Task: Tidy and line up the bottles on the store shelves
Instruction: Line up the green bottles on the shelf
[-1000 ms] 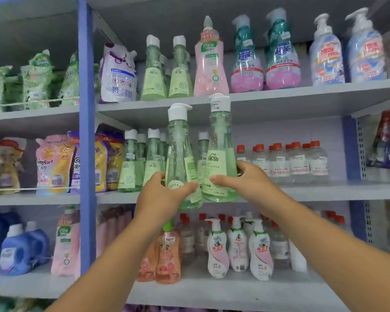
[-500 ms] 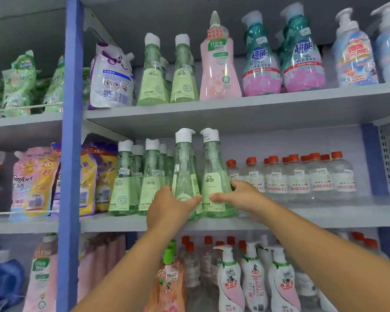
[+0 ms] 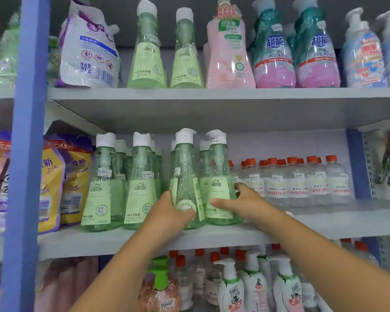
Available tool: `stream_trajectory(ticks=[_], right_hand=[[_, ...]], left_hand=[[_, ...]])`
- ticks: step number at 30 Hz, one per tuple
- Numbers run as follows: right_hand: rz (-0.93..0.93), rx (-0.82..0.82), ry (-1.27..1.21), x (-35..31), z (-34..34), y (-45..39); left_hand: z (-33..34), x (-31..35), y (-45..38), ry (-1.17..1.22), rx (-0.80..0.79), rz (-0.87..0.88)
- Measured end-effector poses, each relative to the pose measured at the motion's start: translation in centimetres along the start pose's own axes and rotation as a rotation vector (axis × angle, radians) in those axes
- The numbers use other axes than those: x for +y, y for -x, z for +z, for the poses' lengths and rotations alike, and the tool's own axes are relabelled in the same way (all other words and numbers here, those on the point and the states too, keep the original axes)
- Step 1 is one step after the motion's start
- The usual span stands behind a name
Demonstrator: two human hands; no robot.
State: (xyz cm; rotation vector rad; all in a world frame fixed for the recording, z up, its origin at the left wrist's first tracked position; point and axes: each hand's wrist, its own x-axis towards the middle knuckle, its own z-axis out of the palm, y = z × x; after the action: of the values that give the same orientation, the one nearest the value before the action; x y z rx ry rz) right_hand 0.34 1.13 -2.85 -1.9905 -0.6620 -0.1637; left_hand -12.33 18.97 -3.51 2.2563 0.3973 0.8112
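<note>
- Left hand (image 3: 167, 212) wrapped around the base of a green pump bottle (image 3: 186, 183), thumb across its front, label turned off to the side.
- Right hand (image 3: 241, 202) curled around the neighbouring green bottle (image 3: 218, 181), thumb on the front label, fingers behind its right flank.
- Both bottles stood upright on the middle shelf (image 3: 324, 224), bases down near the front edge, touching side by side.
- Just left, apart from the held pair by a small gap: two more green pump bottles (image 3: 122, 188) at the front of the same shelf, labels facing out, further ones lined up behind.
- To the right of the right hand: a row of small clear bottles with orange caps (image 3: 302, 181), set further back.
- Far left of the same level, past the blue upright post (image 3: 25, 154): yellow and purple refill pouches (image 3: 61, 181).
- Top shelf (image 3: 212, 95) carried a white pouch, two green bottles, a pink bottle (image 3: 229, 48), two teal-and-pink bottles and blue-and-white pump bottles.
- Below: white pump bottles (image 3: 254, 287), an orange-tinted bottle with a green pump (image 3: 160, 287), and red-capped clear ones behind.
</note>
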Motion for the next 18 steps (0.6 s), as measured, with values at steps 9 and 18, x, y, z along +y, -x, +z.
stream_trajectory(ticks=[9, 18], right_hand=[[-0.008, -0.091, -0.070, 0.9, 0.5, -0.1], [-0.005, -0.192, -0.242, 2.0, -0.5, -2.0]], left_hand=[[3.1, 0.5, 0.5, -0.165, 0.181, -0.109], [4.2, 0.5, 0.6, -0.286, 0.361, -0.066]])
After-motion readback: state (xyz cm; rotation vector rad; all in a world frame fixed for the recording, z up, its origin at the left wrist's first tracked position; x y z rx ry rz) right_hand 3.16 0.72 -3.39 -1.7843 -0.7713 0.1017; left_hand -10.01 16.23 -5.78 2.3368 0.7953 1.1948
